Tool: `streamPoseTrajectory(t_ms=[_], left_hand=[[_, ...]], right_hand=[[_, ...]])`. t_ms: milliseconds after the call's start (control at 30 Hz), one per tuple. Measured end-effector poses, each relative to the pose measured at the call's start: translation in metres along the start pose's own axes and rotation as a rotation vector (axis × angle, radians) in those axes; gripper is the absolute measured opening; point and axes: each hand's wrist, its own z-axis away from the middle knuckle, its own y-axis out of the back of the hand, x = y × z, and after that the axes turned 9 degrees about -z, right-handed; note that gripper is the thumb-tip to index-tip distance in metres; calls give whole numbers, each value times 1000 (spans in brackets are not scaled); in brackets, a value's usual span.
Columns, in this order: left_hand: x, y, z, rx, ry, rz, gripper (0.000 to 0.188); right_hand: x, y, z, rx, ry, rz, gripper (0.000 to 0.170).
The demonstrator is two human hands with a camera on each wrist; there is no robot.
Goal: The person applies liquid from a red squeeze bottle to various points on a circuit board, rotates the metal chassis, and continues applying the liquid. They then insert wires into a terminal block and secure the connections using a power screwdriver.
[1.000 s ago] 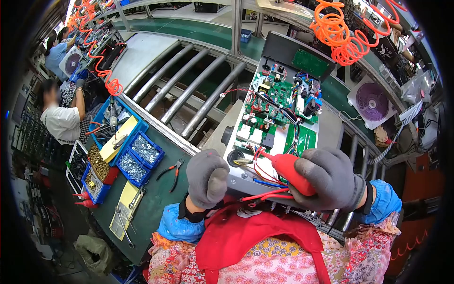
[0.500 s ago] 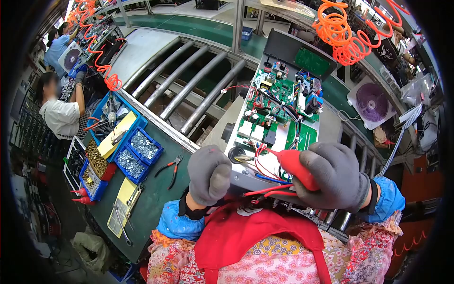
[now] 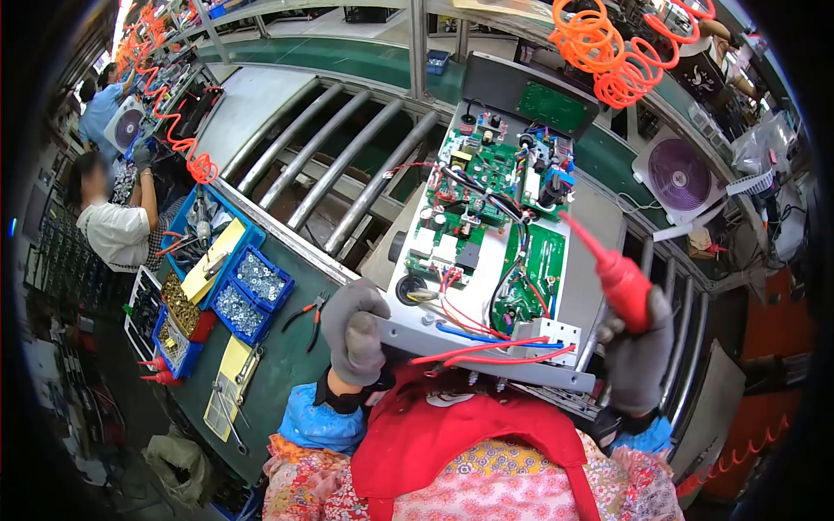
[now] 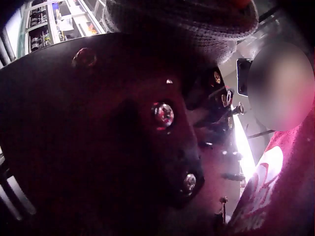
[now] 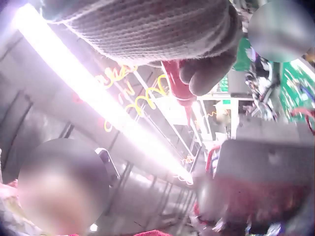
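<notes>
Red squeeze bottle (image 3: 624, 288), clamped in the right hand (image 3: 641, 360), has swung away from the wiring (image 3: 486, 348) to the chassis's (image 3: 489, 270) 4 o'clock, nozzle raised; work at that spot seems paused or done. Hands are apart. The left hand (image 3: 354, 334) curls at the chassis's 8 o'clock corner; whether it grips metal, I cannot tell, its wrist view being too dark.

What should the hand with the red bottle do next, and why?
Maybe the right hand should set the bottle down: it's held off the machine's right side, tip away from the red wires across the front edge, so it probably isn't needed there now.
</notes>
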Motion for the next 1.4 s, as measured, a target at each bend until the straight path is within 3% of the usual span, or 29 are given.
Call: streamPoseTrajectory(t_ms=[67,167,233,333,400,467,567,633,667,700,767,900,1067,1200,1400], left_hand=[[4,-6,8,48,89,58,51],[21,-8,5,-4,155,65,49],[26,-4,3,-57,160,83,49],[20,1,-1,-147,51,89,49],[6,5,-3,-192,-54,100,50],[-6,9,-8,-277,-174,86,48],[-24,9,-24,-221,-221,160,45],[-31,9,-40,-228,-200,103,45],[-40,11,-52,-210,-84,111,48],[-51,6,-69,-109,-73,89,50],[-79,12,-114,-173,-25,181,60],[-130,14,-188,-353,0,297,55],[-137,17,-214,-482,154,505,55],[-122,19,-214,-498,169,488,45],[-118,16,-209,-410,183,488,42]], right_hand=[[15,-6,17,94,-5,-41,44],[19,-1,33,-18,-94,-45,44],[34,-5,44,96,47,1,43],[47,-17,54,296,223,-30,40],[52,-13,62,198,294,0,40],[60,-36,63,462,415,-26,46],[76,-50,76,554,470,2,47],[81,-51,83,479,412,-17,46],[85,-53,82,399,358,-42,45],[87,-56,79,317,311,-73,45],[83,-67,68,145,166,-208,48],[70,-67,35,184,446,15,51],[71,-40,32,168,775,570,45],[77,-40,26,1,670,805,44],[84,-30,16,-263,822,981,44]])
